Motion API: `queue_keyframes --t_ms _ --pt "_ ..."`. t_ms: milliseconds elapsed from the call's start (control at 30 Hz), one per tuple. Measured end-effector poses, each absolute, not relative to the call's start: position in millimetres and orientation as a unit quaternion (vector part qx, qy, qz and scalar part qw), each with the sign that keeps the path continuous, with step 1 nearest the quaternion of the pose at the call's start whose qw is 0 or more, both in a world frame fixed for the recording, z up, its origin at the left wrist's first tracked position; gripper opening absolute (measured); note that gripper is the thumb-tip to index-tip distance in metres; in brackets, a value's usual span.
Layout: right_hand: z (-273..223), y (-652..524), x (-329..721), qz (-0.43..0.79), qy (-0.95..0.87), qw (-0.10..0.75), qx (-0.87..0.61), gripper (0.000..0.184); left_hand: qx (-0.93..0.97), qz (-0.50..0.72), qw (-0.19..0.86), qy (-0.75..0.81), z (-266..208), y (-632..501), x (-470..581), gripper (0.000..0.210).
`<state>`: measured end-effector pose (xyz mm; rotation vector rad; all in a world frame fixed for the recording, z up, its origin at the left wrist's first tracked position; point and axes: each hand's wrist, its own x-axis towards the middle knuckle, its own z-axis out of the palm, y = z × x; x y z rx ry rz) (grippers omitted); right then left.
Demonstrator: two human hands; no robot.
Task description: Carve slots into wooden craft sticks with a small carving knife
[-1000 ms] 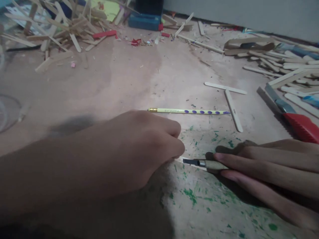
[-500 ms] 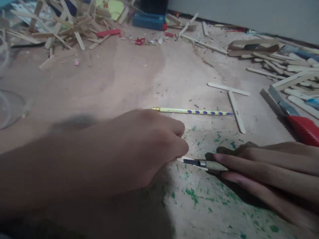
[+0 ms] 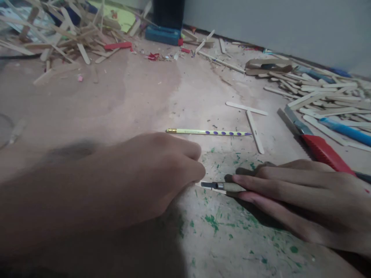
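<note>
My left hand [image 3: 162, 170] is closed in a pinch, pressing down on a pale wooden craft stick [image 3: 222, 191] at the table surface. Only a short length of that stick shows past the fingertips. In my right hand [image 3: 301, 200] is a small wood-carving chisel [image 3: 230, 187] with a flat metal blade and a wooden handle. Its blade points left and lies over the stick, close to my left fingers. Just beyond my left hand lies a yellow pencil [image 3: 188, 132] with purple spots. The pencil's tip is beside two craft sticks [image 3: 255, 131] laid in a T shape.
A red-handled utility knife [image 3: 324, 152] lies beyond my right hand. Behind it is a pile of craft sticks [image 3: 319, 92] with a blue pen [image 3: 344, 130]. Another heap of sticks [image 3: 66, 33] fills the far left. Green flecks mark the tabletop [image 3: 214, 247].
The camera view has turned slightly right, so everything sits further left and the blue pen shows more fully. Both hands keep their holds, with the chisel blade still over the stick.
</note>
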<state>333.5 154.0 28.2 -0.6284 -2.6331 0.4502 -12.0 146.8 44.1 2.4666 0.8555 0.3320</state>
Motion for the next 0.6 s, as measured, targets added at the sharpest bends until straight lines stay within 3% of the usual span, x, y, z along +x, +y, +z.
queue_keyframes --t_ms 200,367,400,600 --pt "24 151 326 0.176 -0.932 0.238 -0.209 0.012 0.914 0.135 0.237 0.302 45 144 -15 0.039" --pt "34 155 332 0.218 -0.941 0.189 -0.177 0.021 0.901 0.130 0.218 0.351 33 132 -28 0.033" --pt "33 156 333 0.212 -0.919 0.249 -0.220 0.018 0.899 0.131 0.222 0.353 32 130 -31 0.032" --pt "18 143 336 0.211 -0.895 0.278 -0.278 0.025 0.914 0.121 0.223 0.317 31 138 -29 0.022"
